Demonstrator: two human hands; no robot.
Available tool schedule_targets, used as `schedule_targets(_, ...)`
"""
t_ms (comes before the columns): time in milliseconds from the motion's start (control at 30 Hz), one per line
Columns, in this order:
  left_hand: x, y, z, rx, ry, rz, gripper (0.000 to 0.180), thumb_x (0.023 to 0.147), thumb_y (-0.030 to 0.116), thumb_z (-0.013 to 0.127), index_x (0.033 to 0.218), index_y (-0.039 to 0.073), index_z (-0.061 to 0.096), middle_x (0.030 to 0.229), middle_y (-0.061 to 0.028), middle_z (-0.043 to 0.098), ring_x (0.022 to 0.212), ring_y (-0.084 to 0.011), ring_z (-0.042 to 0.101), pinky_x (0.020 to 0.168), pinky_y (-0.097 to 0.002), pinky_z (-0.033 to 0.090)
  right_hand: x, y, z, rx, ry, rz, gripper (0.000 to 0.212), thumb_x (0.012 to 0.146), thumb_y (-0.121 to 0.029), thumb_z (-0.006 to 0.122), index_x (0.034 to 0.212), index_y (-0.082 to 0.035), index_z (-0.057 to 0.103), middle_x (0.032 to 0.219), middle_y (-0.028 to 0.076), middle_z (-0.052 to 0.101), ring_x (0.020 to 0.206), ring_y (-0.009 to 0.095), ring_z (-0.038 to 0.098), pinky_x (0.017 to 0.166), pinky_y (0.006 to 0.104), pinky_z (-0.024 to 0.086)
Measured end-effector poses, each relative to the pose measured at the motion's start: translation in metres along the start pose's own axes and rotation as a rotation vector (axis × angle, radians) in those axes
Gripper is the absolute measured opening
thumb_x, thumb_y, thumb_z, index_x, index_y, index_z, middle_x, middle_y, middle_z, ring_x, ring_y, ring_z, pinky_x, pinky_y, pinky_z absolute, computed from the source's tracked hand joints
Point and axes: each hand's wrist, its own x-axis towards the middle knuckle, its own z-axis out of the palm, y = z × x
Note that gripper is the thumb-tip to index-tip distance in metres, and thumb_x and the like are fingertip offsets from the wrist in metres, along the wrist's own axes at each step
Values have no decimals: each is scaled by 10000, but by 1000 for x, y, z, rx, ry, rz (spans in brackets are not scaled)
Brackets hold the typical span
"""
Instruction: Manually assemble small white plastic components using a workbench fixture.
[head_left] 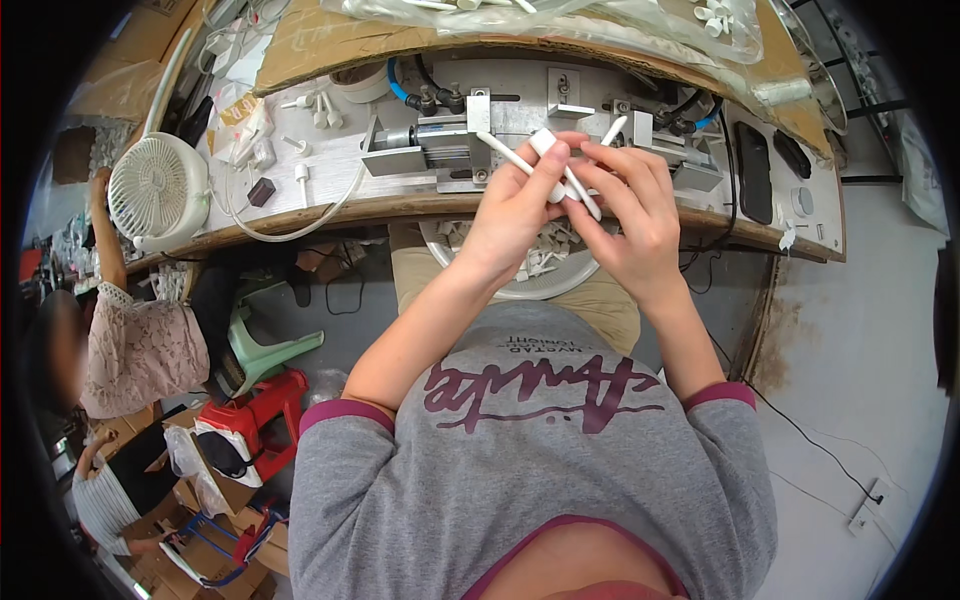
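Note:
Above my lap, both hands meet in front of the bench, close to each other. My left hand pinches slim white plastic rods between thumb and fingers; one carries a wider white block-shaped head. The rods cross each other, their tips pointing different ways. My right hand has its fingers bent around another white tapered rod, whose tip shows above the index finger. Its thumb and fingertips are next to the pieces in my left hand. Fingers hide where the parts touch, so I cannot tell if any are joined.
Below my hands, a white basket holds several small white parts. A metal cylinder fixture with blue tubing stands on the bench, and another sits right. A white fan stands left; a black phone lies right. Co-workers are at left.

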Motion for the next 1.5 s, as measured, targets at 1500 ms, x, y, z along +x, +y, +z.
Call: schedule_targets(1500, -27, 2, -23, 281, 122, -43, 492, 858, 33, 721, 1318, 0, 548, 1062, -52, 680, 588, 9, 436, 500, -164, 332, -9, -1, 12, 245, -167, 24, 314, 746, -100, 779, 1046, -71, 692, 954, 52, 646, 791, 227, 676, 657, 328, 552)
